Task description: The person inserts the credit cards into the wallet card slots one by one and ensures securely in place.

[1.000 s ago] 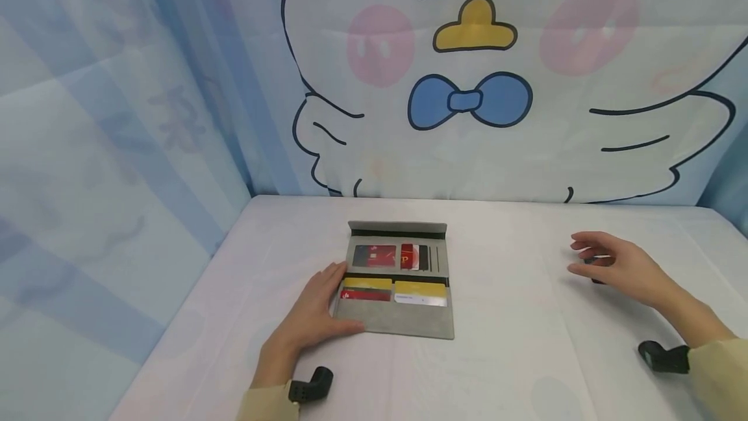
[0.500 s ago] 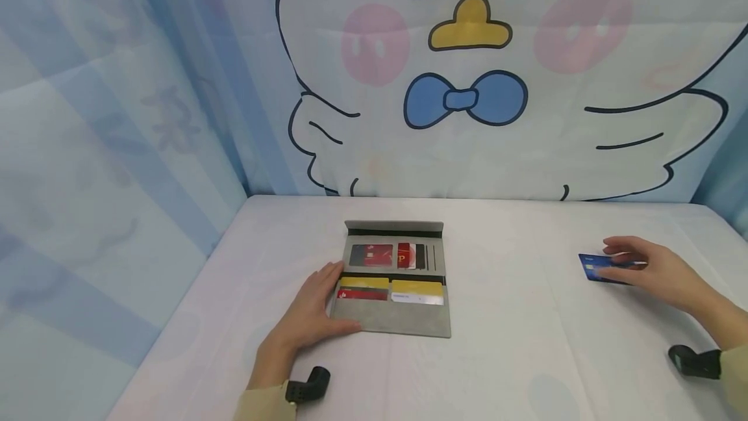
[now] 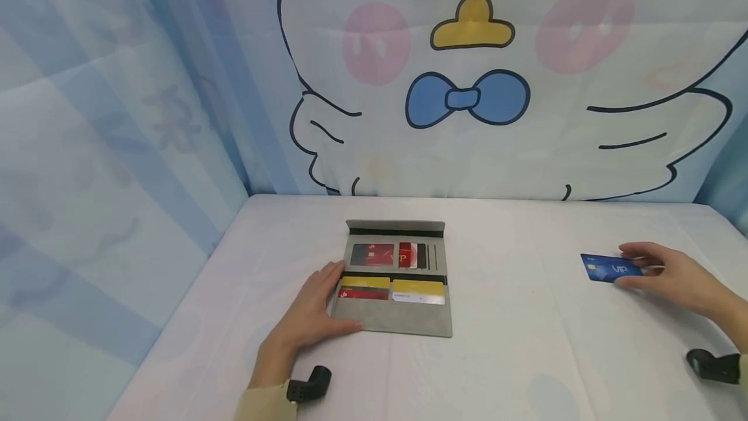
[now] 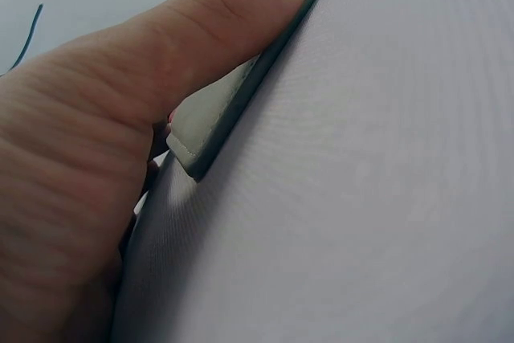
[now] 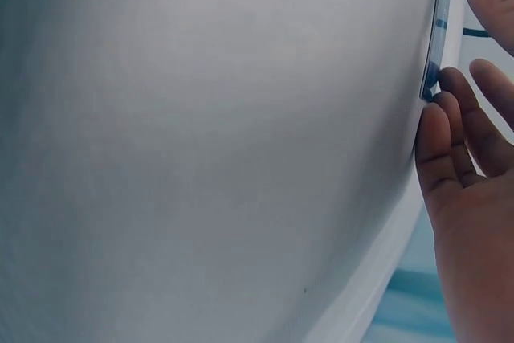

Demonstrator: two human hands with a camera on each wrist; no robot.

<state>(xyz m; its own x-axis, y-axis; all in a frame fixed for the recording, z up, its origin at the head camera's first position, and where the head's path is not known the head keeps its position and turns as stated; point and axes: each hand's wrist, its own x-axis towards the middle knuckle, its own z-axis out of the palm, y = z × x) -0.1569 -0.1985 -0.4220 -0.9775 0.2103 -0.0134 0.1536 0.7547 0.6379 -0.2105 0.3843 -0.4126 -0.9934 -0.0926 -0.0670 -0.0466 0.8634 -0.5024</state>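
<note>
A grey wallet [image 3: 393, 322] lies opened out on the table, with bank cards [image 3: 378, 255] tucked in its slots. My left hand [image 3: 306, 314] rests against its left side, with the thumb along the near edge. In the left wrist view that thumb [image 4: 241, 18] presses on the stitched border of the wallet [image 4: 210, 122]. Well to the right, a blue card [image 3: 608, 268] lies on the table. My right hand [image 3: 678, 276] is at its right end, fingers loosely bent and fingertips close to the card. The right wrist view shows the card [image 5: 436, 34] nearly edge-on.
A white cloth covers the table [image 3: 502, 343]. Behind it hangs a curtain [image 3: 467, 161] printed with a cartoon bird, and another blue curtain [image 3: 117, 180] borders the left side. Black cameras [image 3: 310, 384] are strapped to both wrists.
My right hand has moved right along the blue card, uncovering most of its face. The card has stayed in about the same place. The left hand and the wallet have not visibly moved.
</note>
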